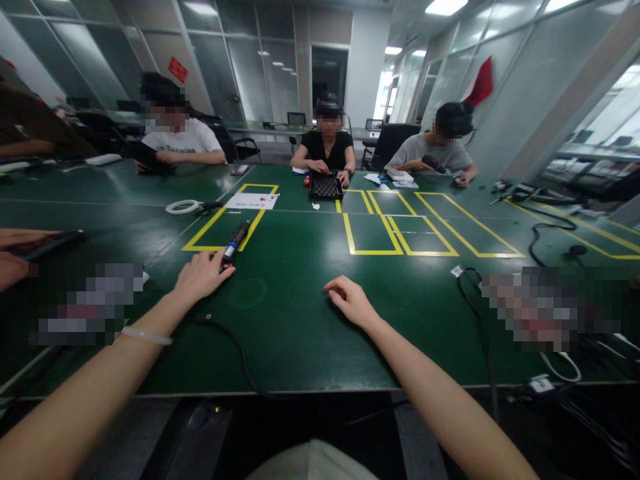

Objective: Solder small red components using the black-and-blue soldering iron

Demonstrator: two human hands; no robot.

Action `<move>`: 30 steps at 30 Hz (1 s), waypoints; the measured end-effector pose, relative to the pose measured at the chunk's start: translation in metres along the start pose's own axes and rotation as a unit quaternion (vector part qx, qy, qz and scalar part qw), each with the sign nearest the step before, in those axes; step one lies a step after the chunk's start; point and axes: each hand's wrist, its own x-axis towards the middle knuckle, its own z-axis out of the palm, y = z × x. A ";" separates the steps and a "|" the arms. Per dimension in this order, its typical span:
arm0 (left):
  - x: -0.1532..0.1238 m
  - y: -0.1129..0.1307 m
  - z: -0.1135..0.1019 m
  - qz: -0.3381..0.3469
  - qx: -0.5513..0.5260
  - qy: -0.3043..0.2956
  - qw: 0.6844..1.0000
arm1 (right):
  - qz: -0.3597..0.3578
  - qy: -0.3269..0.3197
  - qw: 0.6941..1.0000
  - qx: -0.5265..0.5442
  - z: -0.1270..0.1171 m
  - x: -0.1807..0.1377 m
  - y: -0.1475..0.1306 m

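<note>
My left hand (201,275) lies on the green table (300,333) with its fingers stretched toward the near end of an electric screwdriver (235,242), touching or almost touching it. The screwdriver lies flat, pointing away from me, across a yellow tape line, and its black cable runs back past my left wrist to the table edge. My right hand (351,301) rests on the table to the right, fingers curled loosely inward, nothing visible in them.
Yellow tape rectangles (400,230) mark the table's middle. A white paper sheet (253,201), a white tape roll (182,207) and a black tray (326,187) lie farther off. Three people sit at the far side. Another person's hands (15,253) are at left. Cables (480,313) trail at right.
</note>
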 end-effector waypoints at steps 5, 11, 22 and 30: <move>0.024 -0.046 0.004 -0.051 0.009 -0.019 0.998 | 0.000 -0.006 1.000 -0.007 0.000 0.000 -0.004; 0.017 -0.045 0.001 -0.052 0.035 0.060 0.996 | 0.004 -0.013 1.000 -0.006 -0.001 0.001 -0.005; 0.010 -0.028 -0.016 -0.108 0.075 0.023 0.991 | 0.004 -0.025 1.000 -0.009 -0.002 0.001 -0.005; -0.005 0.044 -0.038 -0.042 -0.194 0.129 0.972 | 0.000 -0.032 0.999 -0.013 -0.003 0.001 -0.007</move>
